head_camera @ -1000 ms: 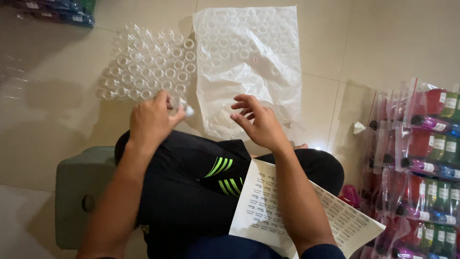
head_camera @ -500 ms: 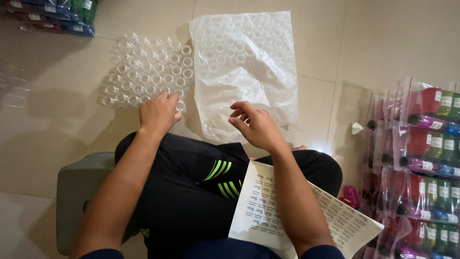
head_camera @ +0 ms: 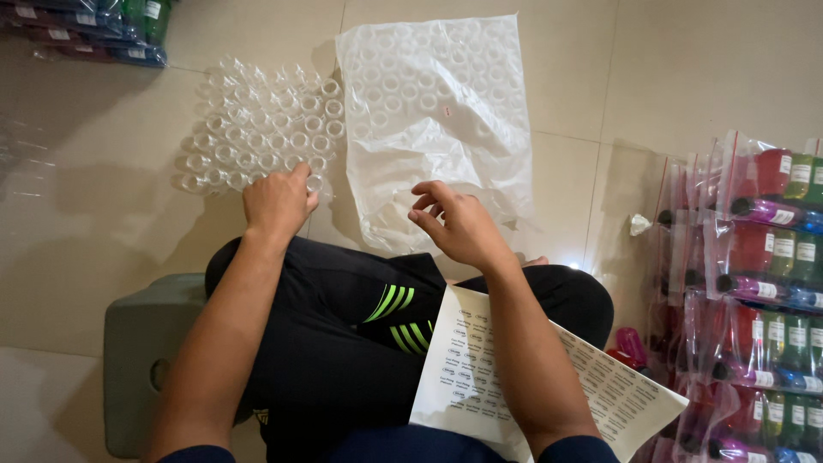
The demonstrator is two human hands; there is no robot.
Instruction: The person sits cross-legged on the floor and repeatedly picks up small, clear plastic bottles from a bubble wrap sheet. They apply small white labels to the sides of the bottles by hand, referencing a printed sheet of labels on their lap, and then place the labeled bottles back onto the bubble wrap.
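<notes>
Many small clear bottles (head_camera: 261,129) stand in a tight cluster on the tiled floor ahead of me. My left hand (head_camera: 276,201) reaches to the cluster's near edge, its fingertips closed around one small clear bottle (head_camera: 315,182) set against the others. My right hand (head_camera: 456,225) hovers over the near edge of a clear plastic bag (head_camera: 437,111) that holds more of these bottles; its fingers are loosely curled and apart, with nothing visible in them. A white sheet of small printed stickers (head_camera: 523,377) lies across my right thigh.
I sit cross-legged on a low grey stool (head_camera: 137,351). Bagged packs of coloured bottles (head_camera: 754,283) are stacked at the right. More packs (head_camera: 94,30) lie at the top left. A crumpled white scrap (head_camera: 639,225) lies on the tiles.
My left hand has moved forward and left from in front of my knee to the cluster's edge, carrying the small bottle. The right hand has stayed by the bag, shifting slightly.
</notes>
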